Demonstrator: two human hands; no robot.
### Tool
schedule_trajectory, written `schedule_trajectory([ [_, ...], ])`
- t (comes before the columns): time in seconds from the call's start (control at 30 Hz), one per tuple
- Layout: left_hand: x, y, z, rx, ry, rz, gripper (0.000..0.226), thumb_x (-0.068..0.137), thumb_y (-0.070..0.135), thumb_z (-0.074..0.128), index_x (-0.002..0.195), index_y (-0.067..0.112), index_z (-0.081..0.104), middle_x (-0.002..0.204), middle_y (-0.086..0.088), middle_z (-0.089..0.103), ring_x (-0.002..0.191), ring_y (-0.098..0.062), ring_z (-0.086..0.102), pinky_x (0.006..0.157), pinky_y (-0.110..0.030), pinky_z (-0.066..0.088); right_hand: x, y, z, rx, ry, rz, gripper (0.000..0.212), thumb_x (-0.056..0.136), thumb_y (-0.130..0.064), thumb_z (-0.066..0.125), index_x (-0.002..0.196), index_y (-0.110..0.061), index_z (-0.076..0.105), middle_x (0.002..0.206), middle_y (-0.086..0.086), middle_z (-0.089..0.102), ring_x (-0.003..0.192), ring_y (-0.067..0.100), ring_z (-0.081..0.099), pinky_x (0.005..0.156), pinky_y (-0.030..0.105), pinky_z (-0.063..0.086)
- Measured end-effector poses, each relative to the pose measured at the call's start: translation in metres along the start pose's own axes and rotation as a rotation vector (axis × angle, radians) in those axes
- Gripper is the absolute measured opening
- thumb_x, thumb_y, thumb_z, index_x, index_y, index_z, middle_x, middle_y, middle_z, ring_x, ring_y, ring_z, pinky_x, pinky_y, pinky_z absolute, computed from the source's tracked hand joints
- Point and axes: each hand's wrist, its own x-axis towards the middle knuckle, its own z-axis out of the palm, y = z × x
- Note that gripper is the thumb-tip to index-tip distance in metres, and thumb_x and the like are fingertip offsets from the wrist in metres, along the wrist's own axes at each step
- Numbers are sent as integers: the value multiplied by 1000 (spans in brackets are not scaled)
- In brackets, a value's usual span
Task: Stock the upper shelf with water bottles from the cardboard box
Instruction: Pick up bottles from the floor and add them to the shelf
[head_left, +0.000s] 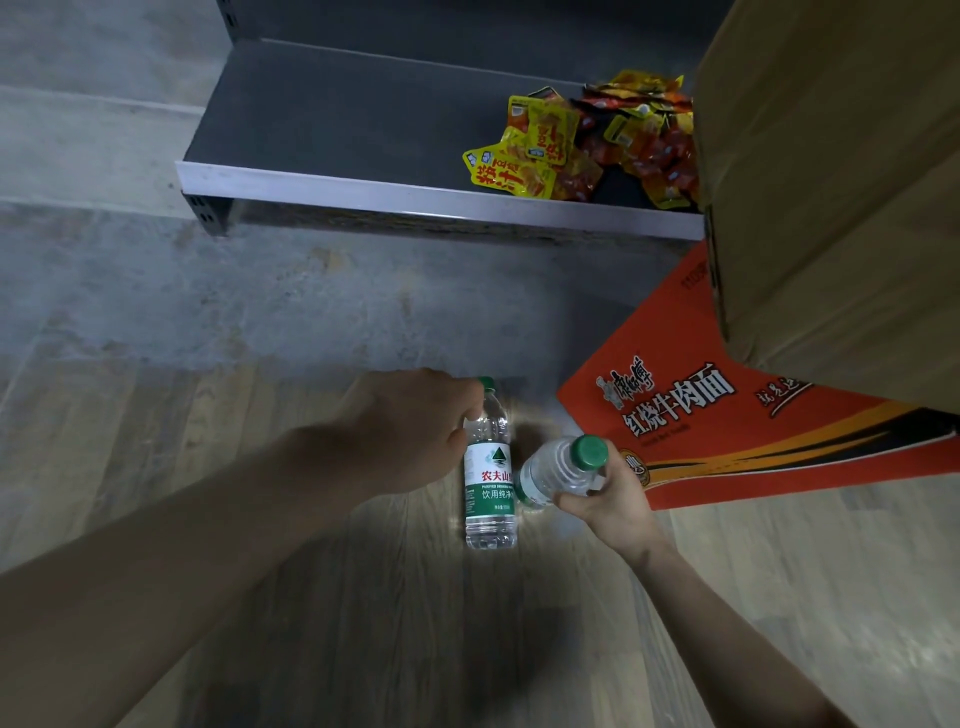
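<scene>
Left hand (410, 431): mine, reaching in from lower left, back of the hand toward the camera. Fingers curled around the neck and shoulder of bottle A, just under its cap. Grasping it.

Bottle A (490, 483): clear water bottle, green cap, white-and-green label with red characters. It appears to stand on the wood floor (363, 597), cap end pointing toward the shelf; I cannot tell whether its base is touching the floor or just lifted.

Right hand (605, 496): mine, coming in from lower right. Fingers wrapped around the upper part of bottle B, thumb on the near side. Closed firmly on it.

Bottle B (558, 470): same make, green cap. Held off the floor, tilted, cap up and to the right, lower end toward bottle A. The two bottles look touching or nearly so near A's label; I cannot tell which.

Shelf (415, 200): low grey metal shelf ahead of me, pale front lip, left part bare.

Snack packets (587, 140): loose heap of yellow and red packets on the right part of the shelf.

Box (831, 182): plain brown cardboard, large, at upper right edge of view, close to the camera. It covers the right end of the shelf.

Red carton (727, 421): flattened printed cardboard, red with Chinese lettering, lying on the floor just right of my right hand, partly under the box.

Upper shelf: not in view.
</scene>
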Motion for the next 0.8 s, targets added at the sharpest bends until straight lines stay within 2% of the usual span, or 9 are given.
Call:
schedule_trajectory([
  [0.17, -1, 4, -6, -2, -3, 2, 24, 92, 27, 46, 114, 26, 55, 113, 8, 62, 106, -13, 55, 76, -21, 33, 2, -7, -2, 37, 36, -2, 55, 62, 0, 80, 106, -18, 54, 99, -4, 62, 89, 5, 58, 69, 10, 47],
  [0.27, -2, 7, -13, 1, 3, 8, 23, 92, 27, 46, 113, 26, 55, 112, 8, 63, 104, -13, 57, 75, -21, 33, -1, -16, -6, 32, 43, -20, 56, 62, 0, 80, 107, -18, 53, 97, -6, 63, 87, 2, 59, 69, 11, 47],
  [0.37, -5, 13, -26, -8, -2, 9, 23, 92, 27, 45, 113, 26, 55, 112, 7, 63, 105, -14, 57, 81, -22, 38, -6, -32, -12, 52, 44, -25, 58, 62, 0, 80, 110, -17, 52, 97, -6, 64, 88, 3, 61, 69, 8, 48],
  [0.57, -18, 23, -62, -22, -26, 15, 24, 92, 28, 44, 113, 23, 56, 108, 5, 63, 102, -15, 58, 83, -26, 43, -27, -69, -22, 79, 77, -67, 59, 61, 1, 80, 109, -19, 53, 100, 0, 65, 94, 14, 62, 81, 22, 48],
  [0.7, -31, 31, -95, -32, -37, -4, 23, 92, 27, 44, 111, 24, 56, 106, 5, 64, 100, -15, 58, 81, -26, 42, -44, -105, -30, 76, 76, -110, 55, 56, -8, 79, 105, -15, 54, 94, -2, 65, 84, 5, 63, 72, 14, 48],
  [0.8, -41, 37, -121, -32, -54, -29, 23, 93, 27, 42, 113, 24, 55, 108, 4, 62, 102, -16, 57, 83, -28, 42, -58, -132, -34, 81, 72, -120, 53, 55, -13, 76, 104, -16, 55, 94, -1, 65, 85, 5, 63, 73, 14, 49],
])
